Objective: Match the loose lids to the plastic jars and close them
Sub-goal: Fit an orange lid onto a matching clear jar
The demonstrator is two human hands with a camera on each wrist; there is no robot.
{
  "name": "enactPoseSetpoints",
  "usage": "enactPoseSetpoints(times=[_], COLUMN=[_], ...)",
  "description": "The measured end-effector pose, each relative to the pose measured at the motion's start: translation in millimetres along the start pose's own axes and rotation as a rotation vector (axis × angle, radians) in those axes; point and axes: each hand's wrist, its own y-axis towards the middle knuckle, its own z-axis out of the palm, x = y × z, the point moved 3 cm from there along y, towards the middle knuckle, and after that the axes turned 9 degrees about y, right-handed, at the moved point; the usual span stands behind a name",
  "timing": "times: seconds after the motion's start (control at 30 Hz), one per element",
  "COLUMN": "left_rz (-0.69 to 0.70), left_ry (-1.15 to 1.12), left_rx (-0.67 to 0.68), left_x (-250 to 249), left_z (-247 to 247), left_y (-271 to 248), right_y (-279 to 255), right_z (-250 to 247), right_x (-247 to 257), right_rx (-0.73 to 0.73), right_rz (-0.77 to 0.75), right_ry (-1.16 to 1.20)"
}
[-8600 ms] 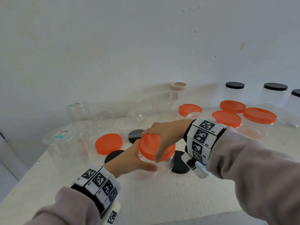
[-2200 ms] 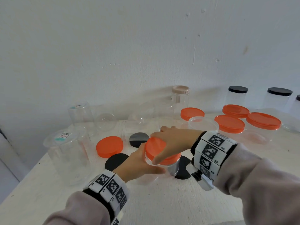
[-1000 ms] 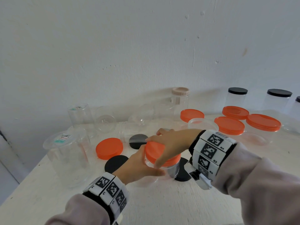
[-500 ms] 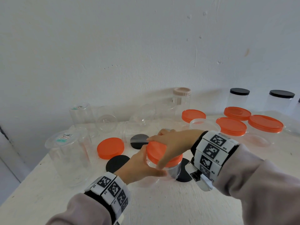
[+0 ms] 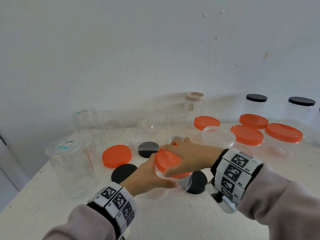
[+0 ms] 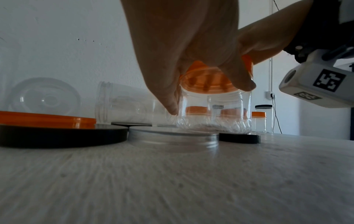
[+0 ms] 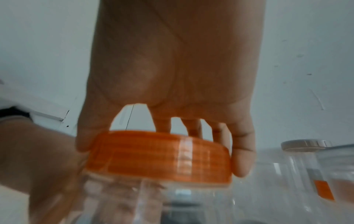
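Observation:
A small clear plastic jar point(image 5: 185, 182) point(image 6: 214, 115) stands near the middle of the white table point(image 5: 173, 219). An orange lid point(image 5: 168, 161) point(image 7: 159, 157) sits on its mouth, tilted slightly. My right hand point(image 5: 181, 158) point(image 7: 162, 136) reaches over the lid from the right, its fingers and thumb curled around the rim. My left hand point(image 5: 152, 179) point(image 6: 191, 68) wraps the jar's body from the left, thumb across the front. The jar's lower part rests on the table next to a black lid point(image 5: 197, 182).
Loose lids lie around: an orange one point(image 5: 116, 155), black ones point(image 5: 123, 172) point(image 5: 148, 148), a clear one point(image 6: 172, 137). Open clear jars point(image 5: 72, 163) stand and lie at left and back. Orange-lidded jars point(image 5: 284, 134) and black-lidded jars point(image 5: 256, 104) stand at right.
The right hand has turned on the orange lid between frames, its fingers shifting round the rim. The jar and the left hand stay in about the same spot.

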Motion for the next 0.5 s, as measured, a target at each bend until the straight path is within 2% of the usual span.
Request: enactPoseSetpoints(times=[0.5], left_rz=[0.018], left_ry=[0.046], left_rx=[-0.038], left_x=[-0.8], left_z=[1.1], left_y=[0.0], right_y=[-3.6], right_z=[22.1], right_x=[2.1], right_rx=[-0.229], right_rz=[0.018], right_ry=[-0.078])
